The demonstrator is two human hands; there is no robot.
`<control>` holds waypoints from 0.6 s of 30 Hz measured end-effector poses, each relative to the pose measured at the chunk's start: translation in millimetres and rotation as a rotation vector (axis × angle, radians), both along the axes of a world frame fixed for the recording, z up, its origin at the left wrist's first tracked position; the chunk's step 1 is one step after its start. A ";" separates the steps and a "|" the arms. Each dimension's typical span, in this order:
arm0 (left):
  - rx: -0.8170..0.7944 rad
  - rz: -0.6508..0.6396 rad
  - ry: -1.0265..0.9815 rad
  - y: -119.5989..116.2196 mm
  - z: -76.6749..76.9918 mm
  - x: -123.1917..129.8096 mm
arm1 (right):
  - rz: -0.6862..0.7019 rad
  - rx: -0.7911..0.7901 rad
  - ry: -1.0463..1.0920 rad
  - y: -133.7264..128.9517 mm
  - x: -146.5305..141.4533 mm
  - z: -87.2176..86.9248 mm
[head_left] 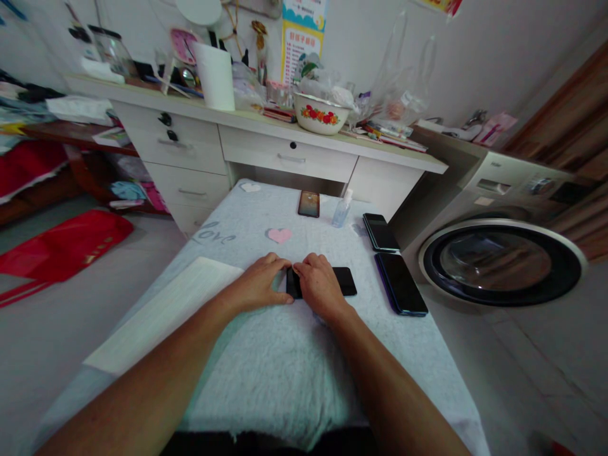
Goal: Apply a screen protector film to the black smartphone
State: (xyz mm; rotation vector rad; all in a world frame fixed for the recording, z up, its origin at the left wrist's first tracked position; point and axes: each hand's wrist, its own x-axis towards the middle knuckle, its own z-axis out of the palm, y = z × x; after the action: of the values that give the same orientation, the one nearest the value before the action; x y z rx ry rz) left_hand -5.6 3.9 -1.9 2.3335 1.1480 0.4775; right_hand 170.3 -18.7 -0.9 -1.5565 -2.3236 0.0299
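A black phone (345, 281) lies flat and sideways on the cloth-covered table. My left hand (263, 282) grips its left end, with the thumb at the near corner and the fingers at the far corner. Over the phone's left half lies my right hand (319, 283), its fingers bent together and pressed near the top edge; whatever is under the fingertips is hidden. Left of my hands is a folded white cloth (166, 316). Two dark phones, one (380, 232) behind the other (401, 284), rest at the table's right edge.
A smaller phone (309, 204) and a clear spray bottle (342, 209) stand toward the table's back. Behind is a white desk (289, 154) with a floral bowl (321, 114) and paper roll (215, 77). A washing machine (503, 221) is at right, a red bag (66, 247) at left.
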 end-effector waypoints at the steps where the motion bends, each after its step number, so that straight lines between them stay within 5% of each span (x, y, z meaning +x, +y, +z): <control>1: -0.002 0.001 0.001 -0.3 0.8 0.2 | 0.001 -0.003 0.000 0.3 -0.2 0.0; 18: 0.013 -0.004 0.013 0.8 -2.3 -0.7 | 0.149 -0.069 0.008 -3.9 -0.5 8.5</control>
State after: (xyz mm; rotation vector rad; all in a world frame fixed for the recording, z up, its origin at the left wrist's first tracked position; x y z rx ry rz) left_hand -6.3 4.7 -4.1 2.3528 1.1489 0.4708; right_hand 169.9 -22.6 7.6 -1.4077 -2.4521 0.1535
